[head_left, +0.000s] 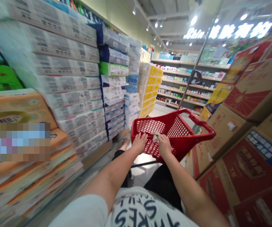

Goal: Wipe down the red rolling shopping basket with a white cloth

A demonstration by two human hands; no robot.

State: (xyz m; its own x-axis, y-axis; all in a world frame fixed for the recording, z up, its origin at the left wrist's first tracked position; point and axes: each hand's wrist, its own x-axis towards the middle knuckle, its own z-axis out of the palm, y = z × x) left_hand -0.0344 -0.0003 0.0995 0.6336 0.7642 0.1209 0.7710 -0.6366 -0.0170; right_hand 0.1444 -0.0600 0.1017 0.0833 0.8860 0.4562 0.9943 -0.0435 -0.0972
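Observation:
A red plastic shopping basket cart [192, 132] stands in the aisle in front of me, its perforated walls showing and its inside bare. My left hand [139, 142] rests over the near rim with the fingers curled down on it. My right hand [163, 143] grips the same rim just to the right, and a small pale crumpled piece, perhaps paper [155, 136], sits under its fingers. Both forearms reach straight forward from my white printed shirt.
Stacked packs of tissue paper [79, 94] line the left side close by. Red and brown cardboard boxes [245, 126] are piled on the right. A narrow tiled aisle [161, 110] leads ahead to shelves of goods [188, 91]. A metal pole [197, 63] rises beyond the basket.

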